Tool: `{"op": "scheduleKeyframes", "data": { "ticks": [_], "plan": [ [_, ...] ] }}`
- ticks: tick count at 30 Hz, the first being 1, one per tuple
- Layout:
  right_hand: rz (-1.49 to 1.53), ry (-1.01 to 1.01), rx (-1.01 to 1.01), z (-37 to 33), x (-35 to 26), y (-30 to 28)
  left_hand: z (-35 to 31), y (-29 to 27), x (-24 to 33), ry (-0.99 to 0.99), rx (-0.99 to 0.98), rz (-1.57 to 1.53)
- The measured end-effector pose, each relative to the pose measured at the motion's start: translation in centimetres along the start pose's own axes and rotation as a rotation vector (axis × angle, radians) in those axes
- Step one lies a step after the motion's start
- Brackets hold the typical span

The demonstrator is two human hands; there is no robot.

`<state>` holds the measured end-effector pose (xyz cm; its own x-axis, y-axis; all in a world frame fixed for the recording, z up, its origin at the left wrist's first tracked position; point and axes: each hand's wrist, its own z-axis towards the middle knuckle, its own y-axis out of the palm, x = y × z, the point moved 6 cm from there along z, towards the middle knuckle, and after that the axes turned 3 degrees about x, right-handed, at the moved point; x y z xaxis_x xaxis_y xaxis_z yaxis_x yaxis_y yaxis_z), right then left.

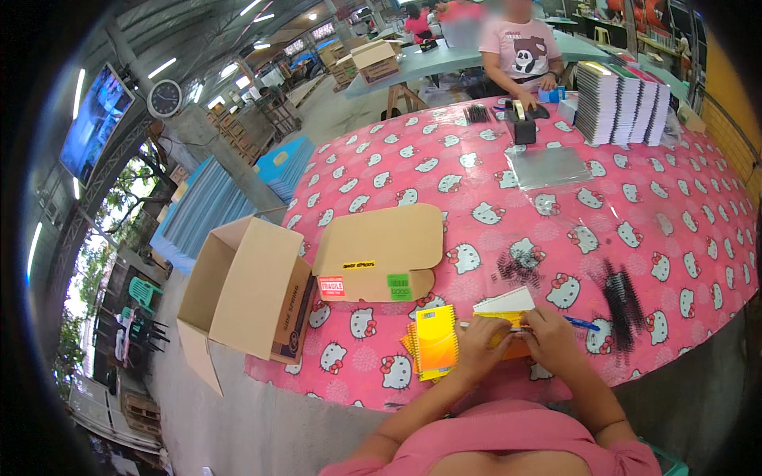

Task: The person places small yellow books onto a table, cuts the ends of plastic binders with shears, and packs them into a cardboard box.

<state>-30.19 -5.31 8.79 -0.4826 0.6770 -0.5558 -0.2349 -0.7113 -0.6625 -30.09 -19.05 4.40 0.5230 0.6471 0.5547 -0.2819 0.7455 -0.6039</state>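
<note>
My left hand (486, 343) and my right hand (549, 339) are close together at the table's near edge, fingers bent around the near side of a small open notebook (508, 301). Its white page is raised, with yellow showing beneath. Something orange (516, 349) lies under my hands, partly hidden. A blue pen (582, 323) sticks out to the right of my right hand; I cannot tell whether that hand touches it. Left of my left hand is a pile of yellow spiral notebooks (436, 341).
An open cardboard box (254, 293) stands at the left, beside a flat cardboard carton (381, 246). Black binding coils (621, 305) lie to the right. Farther back are a plastic sheet (548, 167), a tape dispenser (521, 127), tall notebook stacks (597, 103) and a co-worker (520, 51).
</note>
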Motion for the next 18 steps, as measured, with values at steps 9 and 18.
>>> {"op": "scheduleKeyframes", "data": {
  "ticks": [9, 18],
  "plan": [
    [-0.068, -0.214, -0.051, -0.2, 0.0, 0.9, 1.0, -0.8, 0.5, 0.011, -0.017, 0.014],
    [-0.19, -0.123, -0.063, -0.2, -0.1, -0.5, 0.3, -0.5, 0.3, 0.001, -0.052, -0.021]
  ]
}}
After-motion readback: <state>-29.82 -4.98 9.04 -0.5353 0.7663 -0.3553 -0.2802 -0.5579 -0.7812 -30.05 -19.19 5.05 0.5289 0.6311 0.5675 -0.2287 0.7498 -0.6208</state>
